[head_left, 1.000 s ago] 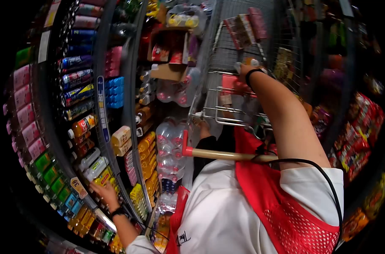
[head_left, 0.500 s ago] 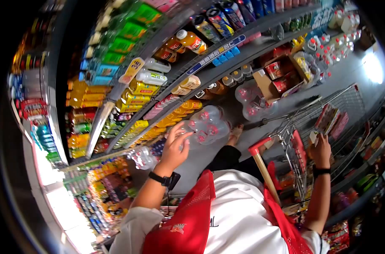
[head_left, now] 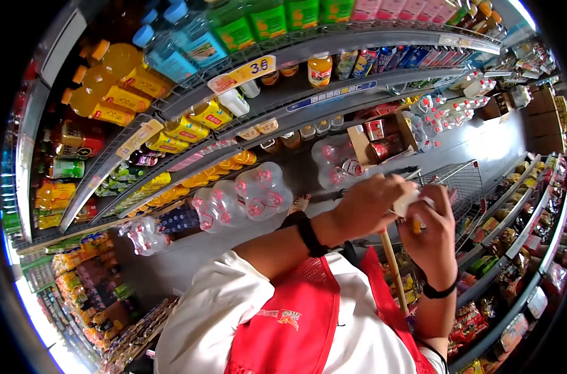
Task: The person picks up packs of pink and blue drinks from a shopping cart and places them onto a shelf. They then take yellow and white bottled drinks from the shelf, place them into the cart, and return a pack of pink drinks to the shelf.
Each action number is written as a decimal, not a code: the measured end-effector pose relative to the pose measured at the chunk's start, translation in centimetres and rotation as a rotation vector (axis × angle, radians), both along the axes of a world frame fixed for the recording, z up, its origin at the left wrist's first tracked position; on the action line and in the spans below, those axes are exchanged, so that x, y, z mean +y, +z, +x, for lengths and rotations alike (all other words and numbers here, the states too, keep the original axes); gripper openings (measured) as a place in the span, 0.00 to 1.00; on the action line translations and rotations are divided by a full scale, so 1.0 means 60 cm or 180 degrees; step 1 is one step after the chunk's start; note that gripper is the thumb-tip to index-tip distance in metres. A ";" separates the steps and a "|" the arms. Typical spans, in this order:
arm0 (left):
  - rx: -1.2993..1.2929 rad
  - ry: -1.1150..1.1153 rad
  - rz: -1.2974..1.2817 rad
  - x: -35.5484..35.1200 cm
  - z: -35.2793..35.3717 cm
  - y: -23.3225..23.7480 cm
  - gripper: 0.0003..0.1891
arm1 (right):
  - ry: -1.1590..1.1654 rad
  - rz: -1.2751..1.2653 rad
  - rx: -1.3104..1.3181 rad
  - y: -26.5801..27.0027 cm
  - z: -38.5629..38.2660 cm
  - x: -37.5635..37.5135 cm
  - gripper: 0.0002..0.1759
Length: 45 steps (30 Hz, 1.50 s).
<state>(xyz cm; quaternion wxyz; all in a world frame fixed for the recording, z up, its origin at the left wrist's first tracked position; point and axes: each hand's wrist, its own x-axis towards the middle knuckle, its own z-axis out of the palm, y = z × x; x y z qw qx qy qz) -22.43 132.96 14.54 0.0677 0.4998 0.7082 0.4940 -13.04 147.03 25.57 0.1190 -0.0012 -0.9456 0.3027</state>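
Observation:
Both of my hands meet in front of my chest at a small pale packet (head_left: 406, 201), whose kind I cannot make out. My left hand (head_left: 372, 206) reaches across from the left, its fingers closed on the packet's upper edge. Opposite it, my right hand (head_left: 430, 232) has its fingers curled round the packet's other side. A small orange-yellow patch shows between the right fingers. Behind the hands stands a wire shopping cart (head_left: 464, 176), partly covered by them. Below them a wooden pole (head_left: 392, 268) leans close to my red vest (head_left: 286, 311).
Drink shelves (head_left: 283, 103) curve along the left and top. Shrink-wrapped bottle packs (head_left: 262, 190) stand on the floor beside them, near an open carton (head_left: 383, 140) of red tubs. Snack shelves (head_left: 508, 249) line the right side.
My left hand has come from beside the shelf to meet my right hand. The right hand has moved from the cart toward my chest with the pale packet. The view has turned.

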 end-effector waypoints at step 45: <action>0.1354 0.1296 -0.2244 -0.384 -0.572 -0.223 0.15 | -0.1785 -0.0932 -0.0633 -0.174 0.120 0.011 0.22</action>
